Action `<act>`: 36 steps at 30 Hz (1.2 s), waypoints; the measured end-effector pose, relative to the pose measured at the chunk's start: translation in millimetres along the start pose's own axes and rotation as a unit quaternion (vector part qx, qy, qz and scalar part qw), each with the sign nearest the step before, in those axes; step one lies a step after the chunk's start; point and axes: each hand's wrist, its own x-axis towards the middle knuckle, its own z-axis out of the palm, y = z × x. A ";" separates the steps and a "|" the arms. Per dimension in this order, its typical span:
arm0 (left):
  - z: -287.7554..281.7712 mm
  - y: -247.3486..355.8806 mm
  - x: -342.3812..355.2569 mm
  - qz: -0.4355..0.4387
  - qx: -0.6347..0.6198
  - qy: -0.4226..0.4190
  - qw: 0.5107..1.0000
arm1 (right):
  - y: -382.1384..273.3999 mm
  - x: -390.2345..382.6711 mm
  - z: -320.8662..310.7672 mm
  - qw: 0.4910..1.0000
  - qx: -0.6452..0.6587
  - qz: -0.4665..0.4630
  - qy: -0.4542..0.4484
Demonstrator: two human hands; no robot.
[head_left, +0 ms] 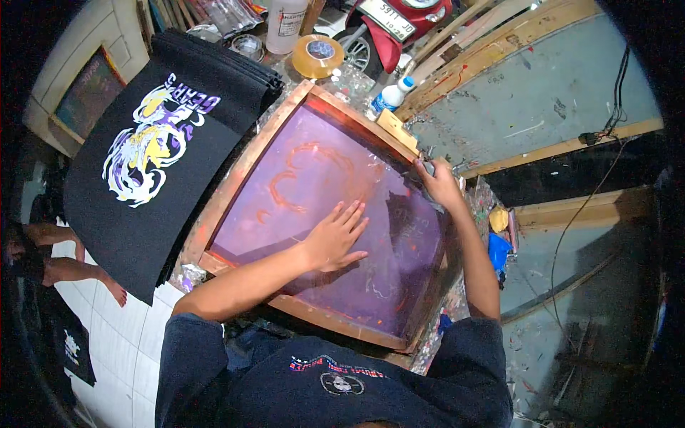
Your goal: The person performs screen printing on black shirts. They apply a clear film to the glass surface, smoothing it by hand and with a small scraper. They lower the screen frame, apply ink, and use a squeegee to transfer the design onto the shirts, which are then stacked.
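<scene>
A wooden-framed printing screen (235,175) with purple mesh and orange ink traces lies tilted on the work table. My left hand (334,237) rests flat on the mesh near its middle, fingers spread. My right hand (439,184) grips the frame's right edge near a small clamp. A stack of black shirts (150,143) with a purple, yellow and white print lies to the left of the screen.
A roll of brown tape (318,55), a white plastic bottle (391,96) and a tall white container (285,25) stand behind the screen. A red scooter (399,25) is parked beyond. Wooden frames lean at right. Another person's bare legs (71,267) show at left on white tiles.
</scene>
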 end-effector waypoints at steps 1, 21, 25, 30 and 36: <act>-0.1 0.0 -0.7 0.000 0.000 -0.001 1.000 | -3.0 -0.4 0.5 1.000 -0.009 -0.015 0.006; 1.1 -1.1 -0.6 0.000 0.001 -0.002 1.000 | -4.0 -1.6 6.2 0.999 -0.046 -0.008 -0.010; 3.1 -1.7 -1.1 0.005 0.001 0.009 1.000 | 2.5 -0.3 3.3 0.997 -0.074 -0.025 -0.015; 4.4 -1.9 -1.0 0.002 0.007 0.011 1.000 | 15.6 -4.5 -10.7 0.997 -0.066 -0.014 -0.045; 7.6 -1.5 -0.2 0.007 0.022 0.018 1.000 | 45.8 -14.7 -33.3 0.990 -0.090 -0.004 -0.105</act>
